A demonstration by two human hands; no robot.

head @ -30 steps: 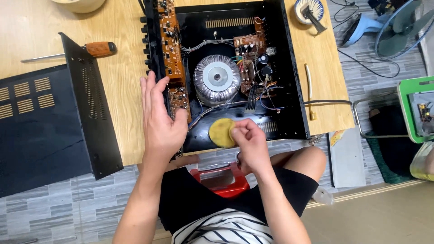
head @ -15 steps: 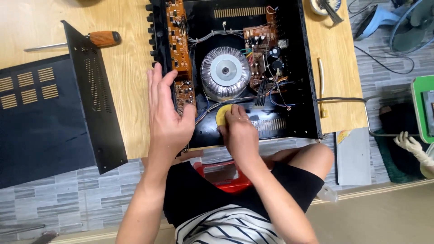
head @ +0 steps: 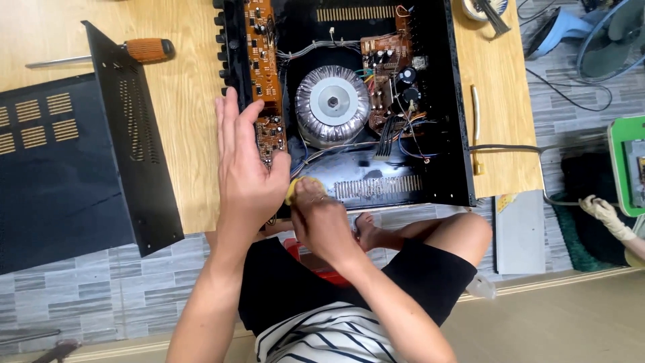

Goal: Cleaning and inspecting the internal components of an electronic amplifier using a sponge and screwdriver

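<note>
1. While the left hand point(head: 245, 165) lies flat and open along the front edge of the amplifier point(head: 457, 101), fingers spread over the orange board point(head: 259, 47), it seems to brace the chassis so it does not slide on the surface point(head: 181, 87); it holds nothing.
2. The right hand point(head: 322, 218) has its grip closed on a yellow cloth point(head: 292, 188), pressed to the near front corner of the chassis floor, just beside the left thumb; this looks like wiping.
3. Most of the cloth is hidden under the fingers; only a small yellow fold shows.
4. The amplifier sits open-topped, black, with a round silver transformer point(head: 332, 104) in the middle and a slotted vent point(head: 376, 188) near the cloth.
5. Its lid point(head: 74, 161) rests well apart to the left, likely to free access, and a screwdriver point(head: 144, 49) lies beyond it.
</note>
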